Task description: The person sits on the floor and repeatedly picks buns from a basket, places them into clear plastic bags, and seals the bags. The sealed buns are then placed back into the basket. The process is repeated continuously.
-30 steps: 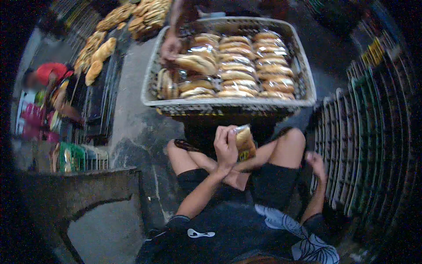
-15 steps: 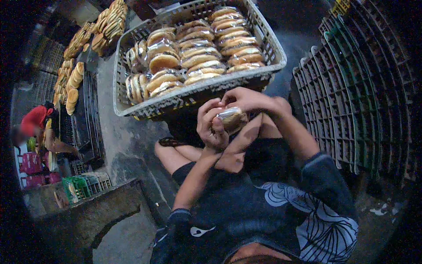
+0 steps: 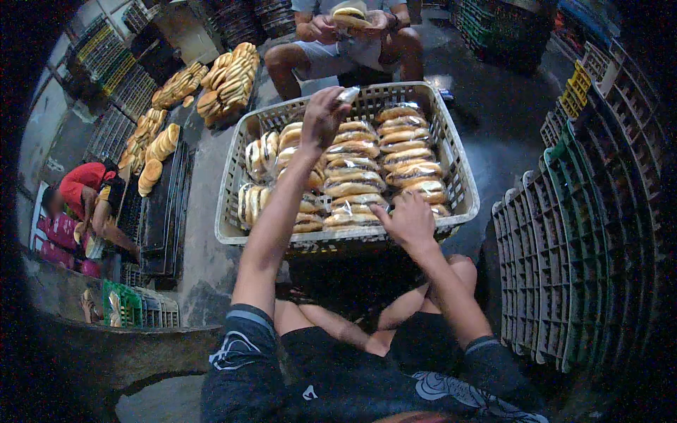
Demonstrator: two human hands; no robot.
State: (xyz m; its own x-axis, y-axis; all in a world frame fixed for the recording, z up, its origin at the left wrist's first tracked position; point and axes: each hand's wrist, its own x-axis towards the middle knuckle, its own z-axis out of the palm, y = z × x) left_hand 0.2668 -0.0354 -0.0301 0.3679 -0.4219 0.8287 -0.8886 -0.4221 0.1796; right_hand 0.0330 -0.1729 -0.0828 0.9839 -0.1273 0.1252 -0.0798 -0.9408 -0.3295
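We see golden-brown round wrapped buns, a pale grey latticed plastic crate, and a white-patterned dark cloth shirt.

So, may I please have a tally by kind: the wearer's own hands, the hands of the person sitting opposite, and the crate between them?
Wearer's own hands: 2 (left hand, right hand)
Opposite person's hands: 2
Crate between them: 1
Total: 5
The wrapped buns overlap too much to count.
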